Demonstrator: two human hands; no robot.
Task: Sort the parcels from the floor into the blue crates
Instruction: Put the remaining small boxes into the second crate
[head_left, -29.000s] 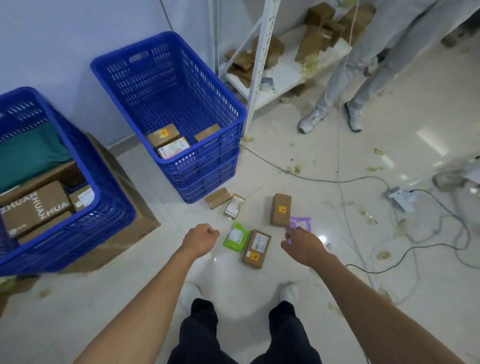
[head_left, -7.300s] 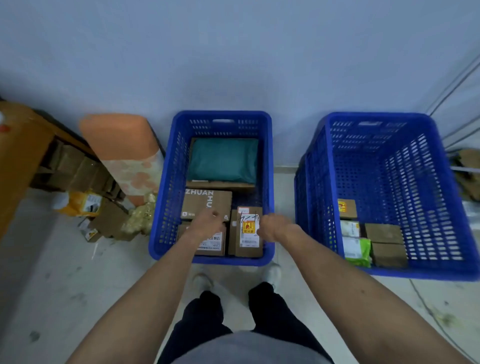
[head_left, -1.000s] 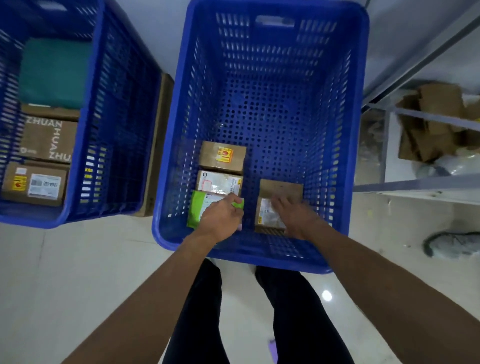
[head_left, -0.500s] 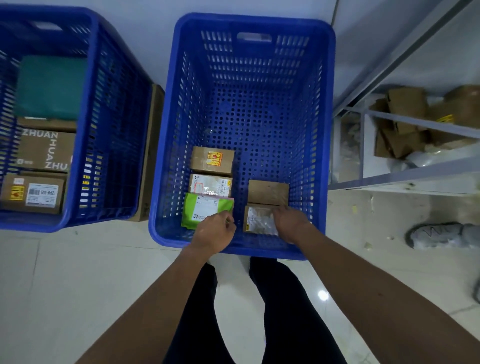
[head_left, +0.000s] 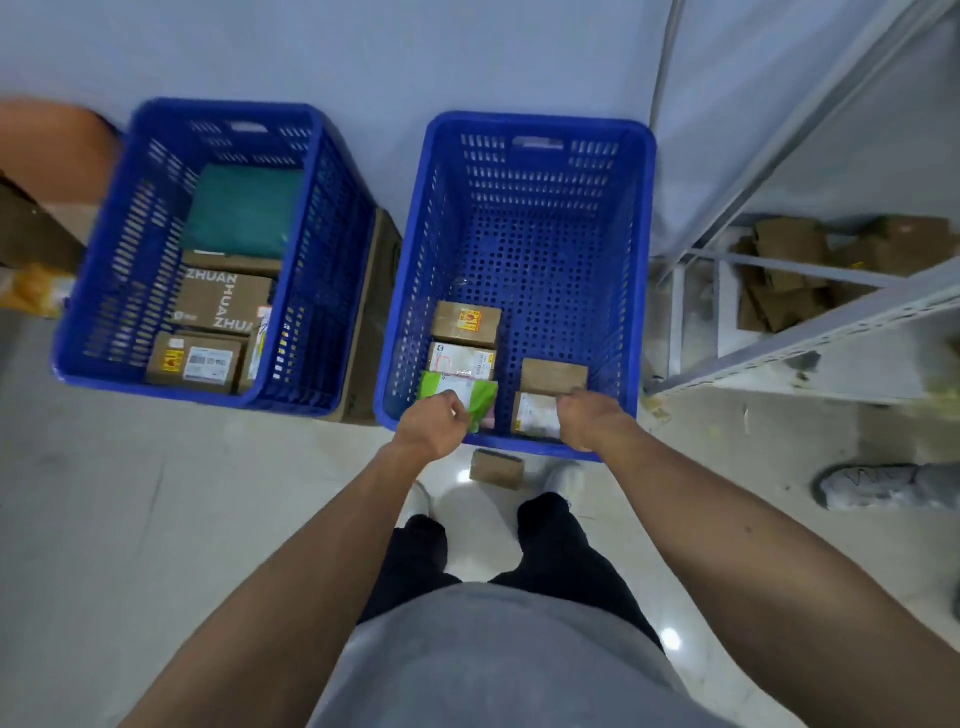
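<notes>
- Two blue crates stand side by side at the wall: the left crate and the right crate, with a carton showing between them
- In the right crate, along its left wall, three parcels lie in a row running from the wall toward the person: a stickered box, a white parcel and a green packet
- To their right lie a plain box and, nearer the front rim, a labelled box
- The left hand is at the right crate's front rim with fingers curled and overlaps the green packet's near edge — I cannot tell whether it pinches the packet or only hangs above it
- The right hand is also curled and covers the labelled box's right edge; grip or no grip cannot be told
- A small box lies on the floor just outside the right crate's front wall, between the person's shoes (not yet sorted)
- The left crate holds a teal bag at the back, a ZHUAN box in the middle and a barcode box in front
- To the right, a metal shelf carries crumpled cardboard; someone else's grey shoe is on the floor below it
</notes>
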